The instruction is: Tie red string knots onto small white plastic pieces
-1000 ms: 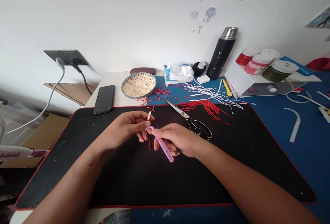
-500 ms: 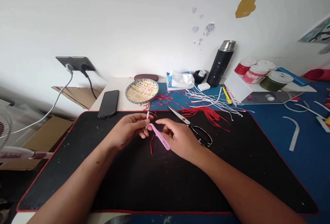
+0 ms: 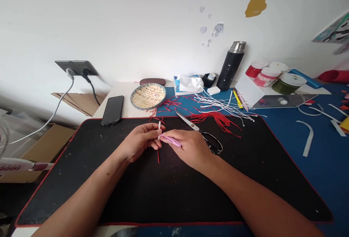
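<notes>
My left hand (image 3: 140, 140) pinches a thin white strip (image 3: 159, 125) with a red strip (image 3: 158, 155) hanging down from the same fingers. My right hand (image 3: 189, 146) grips a slim pink tool (image 3: 171, 140), and the tool's tip meets the strips at my left fingertips. Both hands hover over the middle of a black mat (image 3: 174, 193) with a red edge. A pair of scissors (image 3: 200, 131) lies on the mat just behind my right hand.
Loose red strips (image 3: 218, 118) and white strips (image 3: 220, 102) lie behind the mat. A woven basket (image 3: 148, 96), a black phone (image 3: 112, 109), a tissue box (image 3: 188, 83), a black flask (image 3: 231, 66) and paint jars (image 3: 272, 73) stand near the wall.
My right hand has turned the pink tool flatter and brought it closer into my left fingertips. The head view has shifted slightly; the hands stay at the mat's middle.
</notes>
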`<state>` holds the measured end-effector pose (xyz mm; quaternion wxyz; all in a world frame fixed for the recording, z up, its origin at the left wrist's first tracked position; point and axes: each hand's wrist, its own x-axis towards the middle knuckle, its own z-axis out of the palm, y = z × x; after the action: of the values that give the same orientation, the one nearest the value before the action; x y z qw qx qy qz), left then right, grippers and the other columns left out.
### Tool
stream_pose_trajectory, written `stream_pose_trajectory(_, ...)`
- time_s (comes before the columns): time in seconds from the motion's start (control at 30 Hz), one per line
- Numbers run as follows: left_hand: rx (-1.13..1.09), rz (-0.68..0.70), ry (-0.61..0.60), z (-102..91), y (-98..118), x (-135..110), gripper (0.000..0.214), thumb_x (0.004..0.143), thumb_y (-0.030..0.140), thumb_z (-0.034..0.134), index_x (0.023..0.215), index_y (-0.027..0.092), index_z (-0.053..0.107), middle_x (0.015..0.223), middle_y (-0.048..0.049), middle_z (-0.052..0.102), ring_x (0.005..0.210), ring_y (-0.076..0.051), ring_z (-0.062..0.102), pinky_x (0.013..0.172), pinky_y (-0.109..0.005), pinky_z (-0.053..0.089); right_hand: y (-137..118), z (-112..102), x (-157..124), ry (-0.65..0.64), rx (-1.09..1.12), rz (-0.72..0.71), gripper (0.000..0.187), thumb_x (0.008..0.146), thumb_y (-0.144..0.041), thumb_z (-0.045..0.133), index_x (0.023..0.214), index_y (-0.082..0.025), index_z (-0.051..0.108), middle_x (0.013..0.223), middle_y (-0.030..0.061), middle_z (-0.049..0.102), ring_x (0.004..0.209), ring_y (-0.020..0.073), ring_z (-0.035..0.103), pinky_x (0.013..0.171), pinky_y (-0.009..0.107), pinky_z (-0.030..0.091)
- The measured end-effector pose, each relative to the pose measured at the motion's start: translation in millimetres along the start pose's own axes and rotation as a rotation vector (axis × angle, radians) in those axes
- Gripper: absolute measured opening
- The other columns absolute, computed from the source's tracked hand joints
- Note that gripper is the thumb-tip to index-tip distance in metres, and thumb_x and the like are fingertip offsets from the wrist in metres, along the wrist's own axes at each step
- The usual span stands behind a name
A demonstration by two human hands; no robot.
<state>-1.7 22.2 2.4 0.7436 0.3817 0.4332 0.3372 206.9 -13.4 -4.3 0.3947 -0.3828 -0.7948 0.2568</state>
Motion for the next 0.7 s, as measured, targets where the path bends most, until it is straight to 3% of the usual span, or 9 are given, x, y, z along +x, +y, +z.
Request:
stream_pose_trajectory(0.2,0.033,-0.013,-0.009,1.2,0,-2,0.038,0.071,0.032,0.095,0.095,0.011,0.074,0.069,-0.0048,0.073,0.054,-0.013,0.069,0.050,-0.018,0.058,-3,-3,3,0.006,0.045,0.100,0.016,0.102,-0.020,0.064,0.100,-0.024,0.079,0.106,-0.0002,0.083,0.096,0.0176,0.079,0.083,0.026,0.054)
stream_pose_trajectory(0.4,0.116,-0.048,-0.072,1.7,1,-4,0.037,0.078,0.041,0.090,0.093,0.012,0.072,0.077,-0.0076,0.076,0.058,-0.014,0.070,0.052,-0.019,0.058,-3,-7,8,-0.049,0.081,0.290,0.020,0.101,-0.028,0.066,0.088,-0.019,0.078,0.089,0.0034,0.081,0.078,0.0171,0.074,0.070,0.027,0.050)
stream_pose_trajectory(0.57,0.255,-0.057,-0.146,3.4,4,-7,0.037,0.085,0.046,0.083,0.092,0.013,0.069,0.078,-0.0086,0.076,0.058,-0.016,0.071,0.052,-0.022,0.058,3,-10,9,-0.160,0.328,0.544,0.026,0.102,-0.041,0.063,0.095,-0.018,0.073,0.056,-0.0039,0.063,0.043,0.0102,0.055,0.046,0.023,0.038)
stream_pose_trajectory(0.7,0.327,-0.078,-0.199,3.5,8,-11,0.036,0.090,0.048,0.077,0.095,0.013,0.068,0.081,-0.0091,0.076,0.060,-0.017,0.072,0.054,-0.023,0.059,10,-11,9,-0.243,0.516,0.650,0.029,0.099,-0.044,0.067,0.091,-0.017,0.069,0.046,-0.0077,0.053,0.038,0.0082,0.048,0.041,0.021,0.034)
